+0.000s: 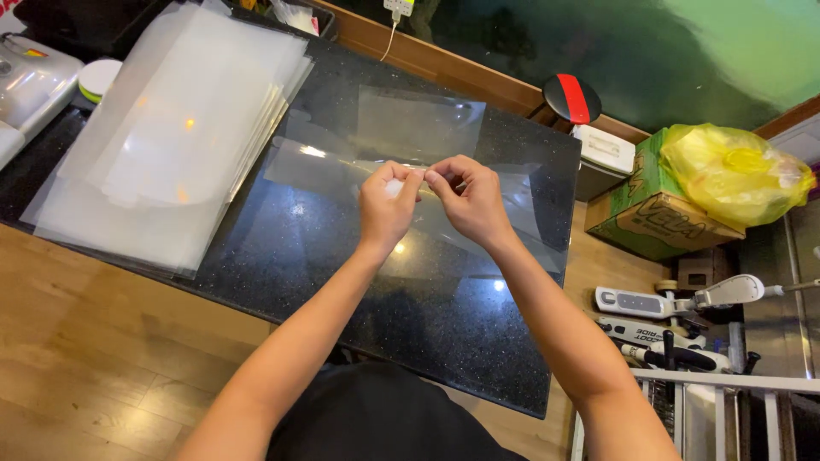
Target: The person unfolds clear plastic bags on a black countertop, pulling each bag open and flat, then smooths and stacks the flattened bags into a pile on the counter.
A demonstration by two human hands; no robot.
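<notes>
Both hands pinch clear sheet [418, 128] edge: left hand [386, 205] & right hand [468, 201] fingers closed, thumbs touching. Sheet stack [171, 137] left of hands. Keep grip light, pull evenly.

The support is a black, speckled, polished stone table top [342, 282] that stands on a light wooden floor [77, 341]. Directly on it, far to the left of the left hand [386, 205], lies a thick stack of milky translucent plastic sheets [171, 128]. Just beyond both hands, a clear transparent plastic sheet [418, 124] lies flat on the stone. Under the right hand [468, 198] and to its right, another clear thin film [534, 213] rests on the surface.
</notes>
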